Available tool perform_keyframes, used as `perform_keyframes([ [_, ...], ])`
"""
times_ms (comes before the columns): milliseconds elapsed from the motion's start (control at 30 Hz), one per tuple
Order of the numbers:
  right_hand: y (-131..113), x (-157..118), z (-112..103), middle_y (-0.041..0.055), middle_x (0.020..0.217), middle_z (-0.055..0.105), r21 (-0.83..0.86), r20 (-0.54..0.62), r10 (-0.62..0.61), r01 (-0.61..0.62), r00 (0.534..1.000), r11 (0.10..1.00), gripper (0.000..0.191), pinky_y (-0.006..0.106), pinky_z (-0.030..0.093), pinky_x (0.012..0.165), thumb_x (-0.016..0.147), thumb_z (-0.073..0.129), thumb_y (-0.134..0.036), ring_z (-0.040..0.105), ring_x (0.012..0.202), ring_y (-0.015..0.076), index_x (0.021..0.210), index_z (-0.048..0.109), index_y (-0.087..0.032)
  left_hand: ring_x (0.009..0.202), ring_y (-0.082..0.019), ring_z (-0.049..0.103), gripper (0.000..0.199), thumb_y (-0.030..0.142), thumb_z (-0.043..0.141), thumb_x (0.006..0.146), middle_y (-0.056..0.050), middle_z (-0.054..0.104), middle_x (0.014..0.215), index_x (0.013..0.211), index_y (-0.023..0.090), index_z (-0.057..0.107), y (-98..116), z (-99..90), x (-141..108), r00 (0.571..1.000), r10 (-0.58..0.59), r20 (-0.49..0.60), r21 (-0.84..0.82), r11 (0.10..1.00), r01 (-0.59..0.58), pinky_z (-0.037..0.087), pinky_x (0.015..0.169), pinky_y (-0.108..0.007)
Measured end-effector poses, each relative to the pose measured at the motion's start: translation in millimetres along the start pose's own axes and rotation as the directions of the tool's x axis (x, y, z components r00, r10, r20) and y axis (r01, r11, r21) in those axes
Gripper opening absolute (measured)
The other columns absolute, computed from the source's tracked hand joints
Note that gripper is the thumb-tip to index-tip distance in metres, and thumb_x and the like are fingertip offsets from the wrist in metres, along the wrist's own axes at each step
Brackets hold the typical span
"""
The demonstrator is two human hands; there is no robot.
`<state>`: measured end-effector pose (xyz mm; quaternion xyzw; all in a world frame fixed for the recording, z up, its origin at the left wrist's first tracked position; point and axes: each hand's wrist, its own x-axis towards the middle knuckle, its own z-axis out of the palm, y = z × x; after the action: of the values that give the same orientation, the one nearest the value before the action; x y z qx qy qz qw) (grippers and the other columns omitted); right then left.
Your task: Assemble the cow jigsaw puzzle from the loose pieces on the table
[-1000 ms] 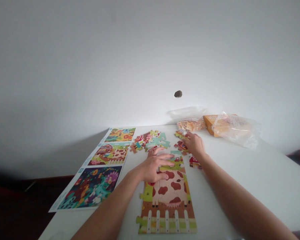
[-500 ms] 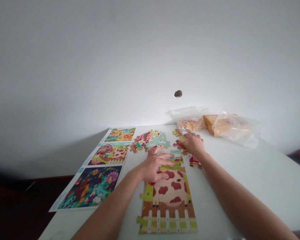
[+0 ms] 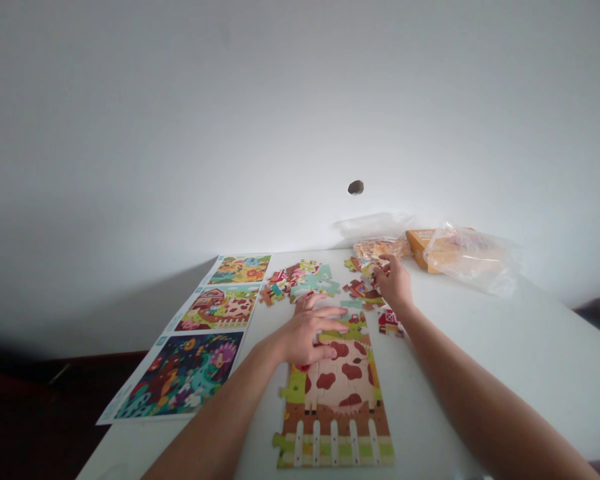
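Note:
A partly joined jigsaw puzzle [image 3: 347, 393] with a spotted cow and a white fence lies flat on the table. My left hand [image 3: 310, 330] rests over its upper left part, fingers spread, hiding some of the picture. Beyond it, my right hand [image 3: 394, 283] is at the right-hand cluster of loose puzzle pieces [image 3: 361, 289], its fingers bent in a pinch around a small piece that is mostly hidden. Below that wrist lie pieces with a red barn [image 3: 389, 323]. Another pile of loose pieces [image 3: 305, 277] sits past my left hand.
At the left is a sheet [image 3: 180, 373] printed with three pictures, the middle one showing the cow scene. Against the wall are a plastic bag of pieces [image 3: 380, 249], an orange box [image 3: 423, 250] and a clear plastic bag [image 3: 480, 260]. The wall has a hole [image 3: 355, 187].
My right hand has lifted off the pieces and shifted slightly right, its fingers drawing together and uncovering more of the cluster. My left hand has stayed in place.

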<state>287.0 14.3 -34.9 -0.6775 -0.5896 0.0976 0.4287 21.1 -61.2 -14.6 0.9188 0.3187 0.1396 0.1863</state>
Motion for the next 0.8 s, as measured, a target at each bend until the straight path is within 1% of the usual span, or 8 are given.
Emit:
perform_keyframes([
  [100, 0.0, -0.4, 0.5, 0.0027, 0.082, 0.064, 0.135, -0.041, 0.011, -0.005, 0.999, 0.991, 0.032, 0.031, 0.046, 0.075, 0.084, 0.052, -0.035, 0.061, 0.075, 0.0197, 0.111, 0.061, -0.019, 0.142, -0.039, 0.026, 0.052, 0.040, 0.076, 0.075, 0.000, 0.053, 0.144, 0.126, 0.040, 0.064, 0.3, 0.0, 0.1, 1.000, -0.001, 0.009, -0.001, 1.000, 0.001, 0.018, 0.116, -0.060],
  [200, -2.3, -1.8, 1.1, -0.0004, 0.074, 0.059, 0.292, -0.049, -0.012, 0.026, 0.999, 0.956, 0.031, 0.029, 0.047, 0.068, 0.083, 0.053, -0.037, 0.059, 0.068, 0.0173, 0.109, 0.060, -0.019, 0.143, -0.039, 0.025, 0.052, 0.039, 0.076, 0.075, 0.000, 0.053, 0.144, 0.126, 0.039, 0.064, 0.7, 0.1, 0.0, 1.000, -0.007, 0.008, 0.000, 1.000, 0.007, 0.018, 0.116, -0.061],
  [333, -11.0, -7.8, 1.4, -0.0015, 0.080, 0.052, 0.483, -0.048, -0.115, 0.124, 0.992, 0.867, 0.035, 0.027, 0.049, 0.064, 0.082, 0.055, -0.035, 0.055, 0.066, 0.0141, 0.115, 0.055, -0.020, 0.143, -0.039, 0.027, 0.051, 0.039, 0.076, 0.074, -0.001, 0.055, 0.143, 0.125, 0.039, 0.065, 1.0, 0.1, 0.2, 1.000, 0.000, -0.005, 0.003, 1.000, 0.000, 0.020, 0.115, -0.061],
  [467, -21.0, -16.8, 2.5, -0.0009, 0.087, 0.050, 0.595, 0.040, -0.183, 0.124, 0.982, 0.794, 0.035, 0.027, 0.051, 0.063, 0.085, 0.055, -0.036, 0.056, 0.071, 0.0145, 0.117, 0.051, -0.024, 0.142, -0.039, 0.028, 0.051, 0.041, 0.076, 0.075, -0.001, 0.055, 0.142, 0.124, 0.040, 0.065, 1.3, -0.5, 0.5, 1.000, -0.005, -0.009, 0.008, 1.000, 0.005, 0.022, 0.114, -0.060],
  [633, -24.9, -22.7, 7.0, 0.0014, 0.093, 0.052, 0.705, 0.125, -0.294, 0.124, 0.948, 0.698, 0.030, 0.030, 0.054, 0.071, 0.085, 0.055, -0.032, 0.060, 0.081, 0.0159, 0.113, 0.051, -0.025, 0.142, -0.037, 0.027, 0.052, 0.044, 0.077, 0.075, 0.002, 0.055, 0.142, 0.125, 0.040, 0.064, 0.3, -0.2, 0.2, 1.000, -0.014, -0.015, -0.005, 1.000, 0.014, 0.021, 0.116, -0.058],
  [700, -25.7, -24.5, 8.0, 0.0027, 0.094, 0.053, 0.710, 0.149, -0.340, 0.139, 0.928, 0.690, 0.028, 0.031, 0.054, 0.073, 0.085, 0.056, -0.032, 0.060, 0.083, 0.0167, 0.111, 0.052, -0.023, 0.141, -0.034, 0.030, 0.057, 0.045, 0.076, 0.077, 0.000, 0.057, 0.140, 0.130, 0.037, 0.060, -1.1, 1.8, 1.0, 0.997, -0.032, -0.072, -0.029, 0.999, 0.030, 0.023, 0.117, -0.054],
  [767, -28.6, -28.0, 7.9, 0.0038, 0.095, 0.055, 0.694, 0.189, -0.378, 0.149, 0.906, 0.704, 0.026, 0.032, 0.054, 0.073, 0.086, 0.057, -0.032, 0.060, 0.084, 0.0174, 0.110, 0.053, -0.023, 0.137, -0.031, 0.037, 0.059, 0.045, 0.074, 0.079, -0.004, 0.059, 0.136, 0.134, 0.031, 0.057, -3.4, 4.7, 2.6, 0.980, -0.082, -0.182, -0.065, 0.995, 0.071, 0.030, 0.115, -0.050],
  [800, -31.1, -30.6, 7.6, 0.0042, 0.095, 0.056, 0.688, 0.210, -0.401, 0.157, 0.892, 0.709, 0.026, 0.032, 0.054, 0.074, 0.086, 0.057, -0.031, 0.061, 0.084, 0.0178, 0.110, 0.054, -0.022, 0.134, -0.030, 0.041, 0.057, 0.044, 0.073, 0.081, -0.007, 0.060, 0.133, 0.133, 0.027, 0.057, -4.8, 6.4, 3.7, 0.961, -0.112, -0.252, -0.084, 0.992, 0.093, 0.033, 0.113, -0.047],
])
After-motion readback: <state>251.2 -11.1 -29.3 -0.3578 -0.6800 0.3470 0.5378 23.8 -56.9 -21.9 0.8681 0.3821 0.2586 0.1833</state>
